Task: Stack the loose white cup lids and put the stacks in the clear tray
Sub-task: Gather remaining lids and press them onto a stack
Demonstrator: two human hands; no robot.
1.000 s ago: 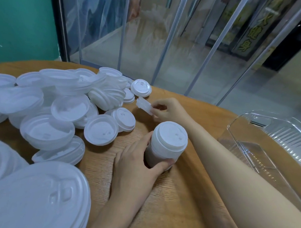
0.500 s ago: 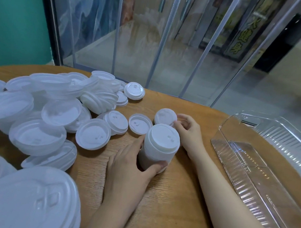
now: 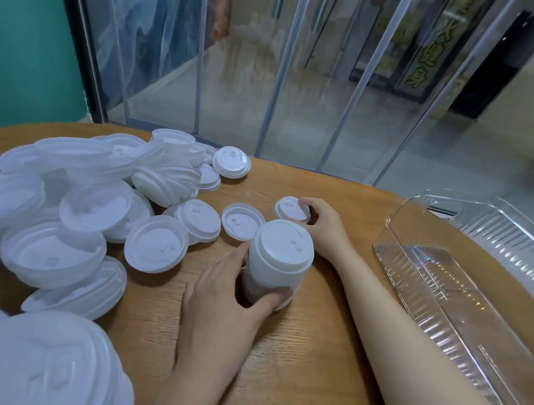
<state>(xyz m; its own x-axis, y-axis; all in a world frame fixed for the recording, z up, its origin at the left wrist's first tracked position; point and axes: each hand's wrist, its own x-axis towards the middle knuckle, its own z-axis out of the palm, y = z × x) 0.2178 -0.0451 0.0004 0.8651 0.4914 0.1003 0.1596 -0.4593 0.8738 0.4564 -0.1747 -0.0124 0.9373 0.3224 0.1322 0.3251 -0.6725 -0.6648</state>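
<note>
A tall stack of white lids point(image 3: 277, 259) stands on the wooden table point(image 3: 295, 368) in the middle. My left hand point(image 3: 223, 297) grips the stack low down, thumb in front and fingers behind. Just behind the stack, my right hand point(image 3: 324, 224) pinches the edge of a single white lid point(image 3: 291, 209), which is tilted just above the table. Another loose lid point(image 3: 242, 221) lies flat to its left. A big heap of loose white lids point(image 3: 87, 196) covers the left side. The clear tray point(image 3: 474, 271) sits at the right with nothing visible inside.
A glass partition with metal posts point(image 3: 273, 81) runs behind the table's curved far edge. A large stack of lids point(image 3: 54, 376) looms very close at the lower left. Bare wood shows between my forearms and near the front.
My right hand carried a lid from near the heap back toward the stack; that lid now lies behind the stack, still pinched. Another lid appeared flat beside it. The left hand stayed on the stack.
</note>
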